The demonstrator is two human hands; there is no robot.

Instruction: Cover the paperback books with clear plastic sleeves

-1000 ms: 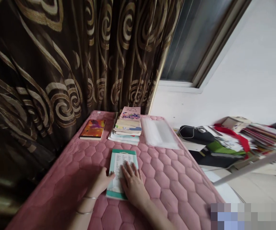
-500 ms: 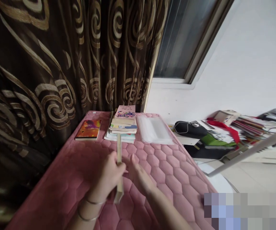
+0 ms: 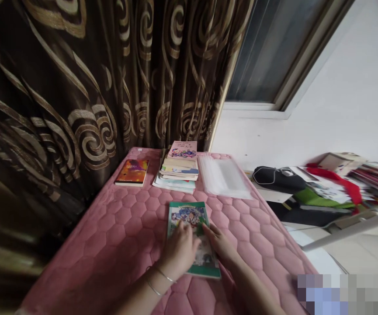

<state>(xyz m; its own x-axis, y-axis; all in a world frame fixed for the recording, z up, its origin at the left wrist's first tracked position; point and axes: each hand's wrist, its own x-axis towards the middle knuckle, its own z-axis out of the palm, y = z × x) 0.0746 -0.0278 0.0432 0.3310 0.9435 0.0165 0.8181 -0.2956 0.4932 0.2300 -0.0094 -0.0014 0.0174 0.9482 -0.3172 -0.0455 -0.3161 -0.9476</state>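
A green-bordered book (image 3: 193,271) with an illustrated cover lies face up, on or just above the pink quilted mattress. My left hand (image 3: 180,243) is over its cover, fingers bent and the thumb standing apart from them; two thin bracelets circle that wrist. At the book's right edge is my right hand (image 3: 220,240), its thumb on the cover and the other fingers along the side, partly hidden. Beyond my hands, a stack of books (image 3: 177,170) has a pink book (image 3: 184,150) on top. An orange and purple book (image 3: 132,172) lies left of the stack.
Clear plastic sleeves (image 3: 224,177) lie right of the stack on the pink mattress (image 3: 119,232). A patterned dark curtain (image 3: 136,78) hangs along the left and back. To the right are a black pouch (image 3: 275,178), papers, a red cloth (image 3: 336,177) and a slanted pale pole (image 3: 349,229).
The book has turned from standing on edge to cover up. My left hand has moved from gripping it to over the cover, and my right hand now meets its right edge. The view shifted left.
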